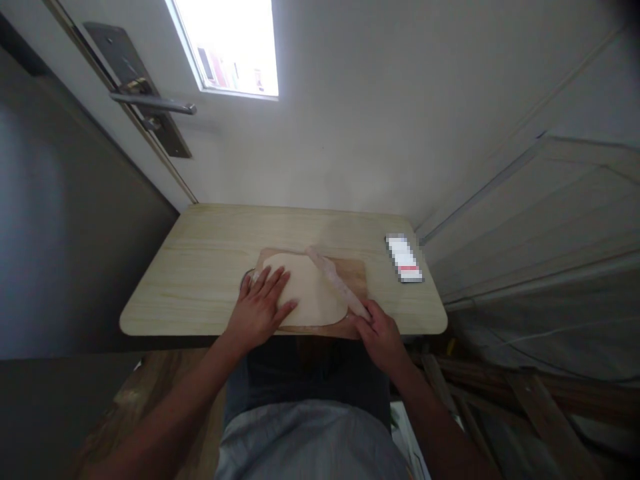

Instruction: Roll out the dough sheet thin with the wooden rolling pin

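A flat, pale sheet of rolled-out dough with rounded edges covers much of a wooden board. My left hand rests on the sheet's left part, palm down with fingers spread. In my right hand, the fingers are closed round the near end of a light, mottled rolling pin. This pin lies slantwise along the dough's right side, its far end pointing away and to the left. Beside my left fingertips a curved dark rim shows, mostly hidden.
The board sits at the front edge of a small light-wood table. Towards the right lies a phone, its screen blurred. Behind the table stands a white door with a metal handle and a bright window. Wooden slats are low at right.
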The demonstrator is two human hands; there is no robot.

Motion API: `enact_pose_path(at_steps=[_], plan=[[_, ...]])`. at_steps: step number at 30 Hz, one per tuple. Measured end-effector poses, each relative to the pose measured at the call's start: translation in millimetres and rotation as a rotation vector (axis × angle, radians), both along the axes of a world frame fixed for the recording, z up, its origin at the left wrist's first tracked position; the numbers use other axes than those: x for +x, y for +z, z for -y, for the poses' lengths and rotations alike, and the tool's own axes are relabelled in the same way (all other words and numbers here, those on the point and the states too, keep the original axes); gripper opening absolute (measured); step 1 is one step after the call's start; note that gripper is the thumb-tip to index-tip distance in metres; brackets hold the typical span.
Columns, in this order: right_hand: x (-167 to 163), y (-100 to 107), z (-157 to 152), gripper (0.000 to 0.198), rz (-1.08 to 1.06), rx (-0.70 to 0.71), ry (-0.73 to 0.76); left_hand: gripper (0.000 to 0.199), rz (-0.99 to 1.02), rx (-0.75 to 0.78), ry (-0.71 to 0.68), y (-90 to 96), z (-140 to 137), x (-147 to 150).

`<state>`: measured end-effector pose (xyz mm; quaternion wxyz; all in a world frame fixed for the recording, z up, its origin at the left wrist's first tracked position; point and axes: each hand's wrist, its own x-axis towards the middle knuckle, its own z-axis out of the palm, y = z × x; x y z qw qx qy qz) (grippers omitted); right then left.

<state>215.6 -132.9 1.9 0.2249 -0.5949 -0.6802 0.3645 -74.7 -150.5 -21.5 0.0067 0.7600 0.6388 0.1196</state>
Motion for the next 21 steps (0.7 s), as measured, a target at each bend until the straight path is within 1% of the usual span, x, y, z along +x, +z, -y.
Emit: enact_pose_path(at_steps=[4,8,11,14,16,18,21], plan=[[-2,-2,7,0.028,0.003,-0.073,0.013,0.064,-0.027,-0.021,-0.079,0.1,-8,-12],[-4,1,10,0.029,-0.028,-0.092,-0.006,0.065,-0.036,-0.050,-0.136,3.0,-14,-20],[-6,4,9,0.029,-0.056,-0.087,0.007,0.065,-0.030,-0.070,-0.211,7.3,-18,-27],[-8,6,7,0.029,-0.089,-0.074,0.022,0.061,-0.013,-0.049,-0.270,11.7,-20,-31],[-9,5,8,0.030,-0.099,-0.086,0.009,0.055,0.001,-0.031,-0.275,13.1,-18,-30],[-9,3,9,0.029,-0.091,-0.094,-0.003,0.052,0.020,-0.032,-0.251,12.3,-14,-27],[-9,1,10,0.028,-0.065,-0.077,-0.006,0.055,0.058,-0.047,-0.195,8.2,-7,-20]])
